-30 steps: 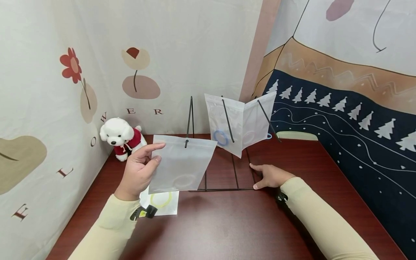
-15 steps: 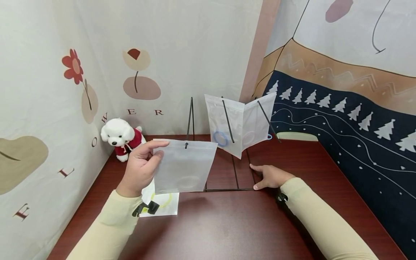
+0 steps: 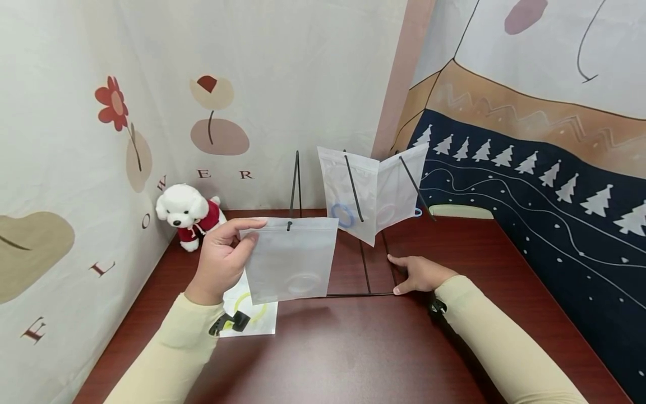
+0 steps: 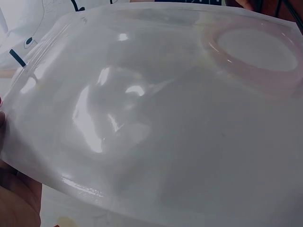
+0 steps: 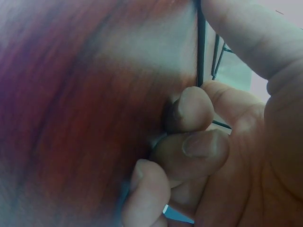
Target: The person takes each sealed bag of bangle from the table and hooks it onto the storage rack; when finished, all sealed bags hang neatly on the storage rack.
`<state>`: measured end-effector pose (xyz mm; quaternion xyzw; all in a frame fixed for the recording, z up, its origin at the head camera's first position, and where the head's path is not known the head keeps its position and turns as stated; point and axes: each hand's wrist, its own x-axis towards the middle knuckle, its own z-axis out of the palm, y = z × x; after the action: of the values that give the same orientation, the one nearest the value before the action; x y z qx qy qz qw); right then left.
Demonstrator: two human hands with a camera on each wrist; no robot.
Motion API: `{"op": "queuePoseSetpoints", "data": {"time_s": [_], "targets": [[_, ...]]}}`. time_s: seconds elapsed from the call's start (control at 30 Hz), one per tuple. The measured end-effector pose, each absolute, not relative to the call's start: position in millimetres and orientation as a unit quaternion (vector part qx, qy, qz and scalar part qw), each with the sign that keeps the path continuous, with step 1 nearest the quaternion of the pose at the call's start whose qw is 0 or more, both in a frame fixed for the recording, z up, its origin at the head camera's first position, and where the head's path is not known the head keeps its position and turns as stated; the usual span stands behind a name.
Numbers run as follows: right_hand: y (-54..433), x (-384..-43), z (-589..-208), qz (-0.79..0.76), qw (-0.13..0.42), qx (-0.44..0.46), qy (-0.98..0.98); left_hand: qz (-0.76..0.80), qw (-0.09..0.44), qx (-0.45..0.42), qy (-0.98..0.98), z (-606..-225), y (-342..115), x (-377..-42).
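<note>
A frosted zip bag hangs at the front left prong of a black wire rack, whose tip pokes out near the bag's top edge. My left hand pinches that bag's upper left corner between thumb and forefinger. In the left wrist view a pale pink ring shows through the plastic. My right hand grips the rack's base at its near right corner; in the right wrist view its fingers are curled. Another bag with a blue ring and a further bag hang on prongs farther right.
A bag with a yellow ring lies on the dark red wooden table, partly behind my left wrist. A white plush dog in a red top sits at the back left. Printed cloth stands behind the table.
My left hand has shifted slightly right, and the bag's left side has swung right with it, so it hangs straighter. The right hand and rack stay where they were.
</note>
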<state>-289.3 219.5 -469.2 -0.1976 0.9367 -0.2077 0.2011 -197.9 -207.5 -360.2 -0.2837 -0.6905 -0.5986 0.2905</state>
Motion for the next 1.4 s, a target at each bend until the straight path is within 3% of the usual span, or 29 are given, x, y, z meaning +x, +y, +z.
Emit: {"op": "queuePoseSetpoints", "data": {"time_s": [1.4], "targets": [[217, -289, -463, -0.194, 0.208, -0.2, 0.937, -0.584, 0.283, -0.209, -0.732, -354, -206, -211]]}}
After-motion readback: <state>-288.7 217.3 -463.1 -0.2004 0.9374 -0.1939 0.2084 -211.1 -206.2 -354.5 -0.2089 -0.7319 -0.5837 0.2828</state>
